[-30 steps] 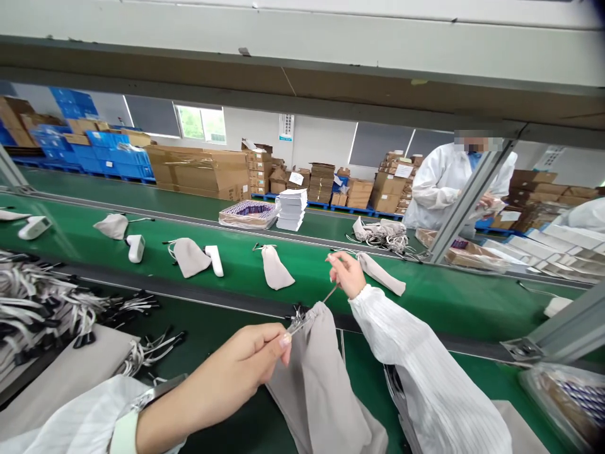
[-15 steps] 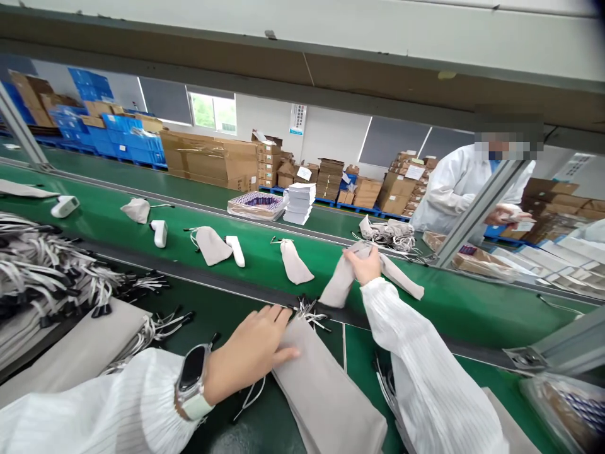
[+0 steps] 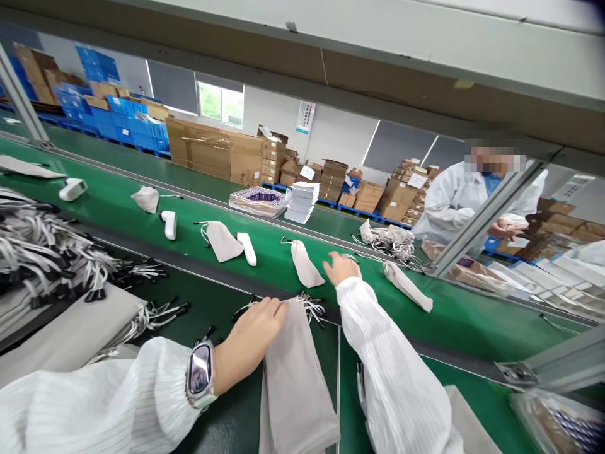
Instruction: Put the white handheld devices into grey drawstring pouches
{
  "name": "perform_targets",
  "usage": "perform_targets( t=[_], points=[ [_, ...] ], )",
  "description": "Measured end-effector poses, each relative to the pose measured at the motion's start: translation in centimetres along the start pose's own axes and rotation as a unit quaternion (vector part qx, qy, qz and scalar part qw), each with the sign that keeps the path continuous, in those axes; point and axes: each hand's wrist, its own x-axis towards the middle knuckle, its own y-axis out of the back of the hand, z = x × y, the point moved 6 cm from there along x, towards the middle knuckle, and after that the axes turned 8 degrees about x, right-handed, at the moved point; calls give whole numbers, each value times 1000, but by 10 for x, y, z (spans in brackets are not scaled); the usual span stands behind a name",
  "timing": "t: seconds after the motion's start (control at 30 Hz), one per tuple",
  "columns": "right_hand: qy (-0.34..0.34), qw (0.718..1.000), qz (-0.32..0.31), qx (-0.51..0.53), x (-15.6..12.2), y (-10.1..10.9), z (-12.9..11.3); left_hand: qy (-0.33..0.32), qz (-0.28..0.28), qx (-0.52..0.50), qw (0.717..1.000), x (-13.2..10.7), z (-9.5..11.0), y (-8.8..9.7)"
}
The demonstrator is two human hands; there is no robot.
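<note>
Resting palm-down with fingers spread loosely, left hand (image 3: 253,331) touching the upper left edge of a grey drawstring pouch (image 3: 292,378) lying flat on the green table (image 3: 222,391), gripping nothing. Reaching out over the green conveyor belt (image 3: 449,315), right hand (image 3: 341,267) hovering open and empty, fingers extended, between two pouches already lying on the belt: a small grey one (image 3: 306,265) just to its left and a longer one (image 3: 407,287) to its right.

Lying lengthwise toward the body, the near pouch showing plain grey fabric, mouth end pointing at the belt, white cords with dark tips (image 3: 312,308) fanning out at its top. Whether anything is inside it, cannot tell; looking flat.

Sitting further left on the belt, another grey pouch (image 3: 223,241) lying just beside a white handheld device (image 3: 247,248), and a second such pair beyond, pouch (image 3: 146,198) and device (image 3: 169,224). Piling up at the left, a heap of flat pouches with cords (image 3: 42,265). Standing across the belt, a person in a white coat (image 3: 456,198). Sitting on the far side, a shallow tray of purple-patterned items (image 3: 258,202) beside a stack of white booklets (image 3: 302,202).
</note>
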Motion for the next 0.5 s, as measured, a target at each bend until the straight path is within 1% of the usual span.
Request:
perform_targets(
  t=[0.07, 0.13, 0.2, 0.23, 0.27, 0.33, 0.43, 0.5],
  points=[
    [83, 994, -50, 40, 1, -14, -42, 14, 8, -3, 1000, 0, -1, 0],
    [148, 983, -88, 68, 0, -34, -82, 27, 15, -12, 999, -1, -4, 1],
    [196, 968, -117, 101, -1, -57, -112, 29, 12, -25, 999, -1, -6, 2],
    [210, 962, -127, 118, 0, -68, -122, 29, 8, -27, 999, -1, -7, 3],
    [217, 957, -134, 137, 2, -78, -129, 30, 4, -23, 999, -1, -8, 4],
    [210, 951, -142, 179, 10, -93, -131, 34, -5, -11, 999, -2, -8, 6],
    [167, 952, -129, 223, 24, -104, -123, 44, -30, 0, 999, -2, -7, 7],
    [116, 957, -114, 239, 31, -107, -116, 56, -49, 5, 997, -1, -8, 6]
  ],
)
